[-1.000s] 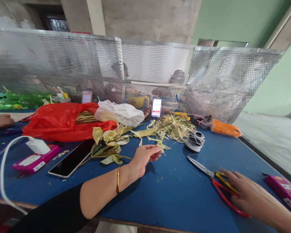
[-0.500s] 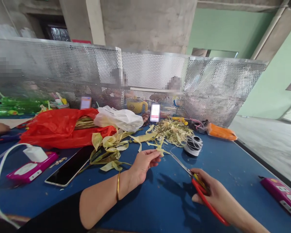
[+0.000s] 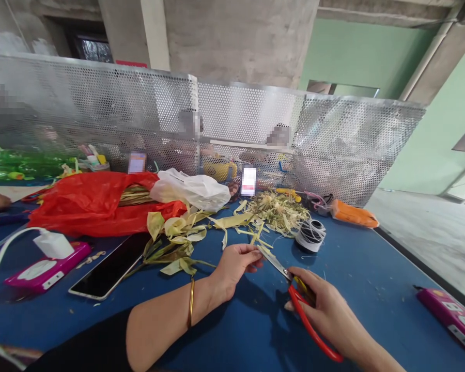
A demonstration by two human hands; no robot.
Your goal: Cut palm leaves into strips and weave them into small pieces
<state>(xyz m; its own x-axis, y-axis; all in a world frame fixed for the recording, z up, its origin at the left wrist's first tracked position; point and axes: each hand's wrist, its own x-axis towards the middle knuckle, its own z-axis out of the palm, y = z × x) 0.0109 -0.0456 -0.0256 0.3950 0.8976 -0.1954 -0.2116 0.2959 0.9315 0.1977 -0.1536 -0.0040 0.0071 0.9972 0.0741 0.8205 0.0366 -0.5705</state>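
Pale leaf strip [image 3: 257,236] in my left hand [image 3: 236,264], scissors [image 3: 285,273] in my right hand [image 3: 325,305]

I pinch the strip over the middle of the blue table [image 3: 383,310], its loose ends toward the far edge. Apart from that hand, my other wraps the red and yellow handles [image 3: 305,318], the blades [image 3: 275,262] reaching my left fingertips. Both forearms slant in from the near edge. The strip looks thin, yellowish green and splayed

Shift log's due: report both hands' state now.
Left hand: closed, pinching a leaf strip.
Right hand: closed, holding the scissors.
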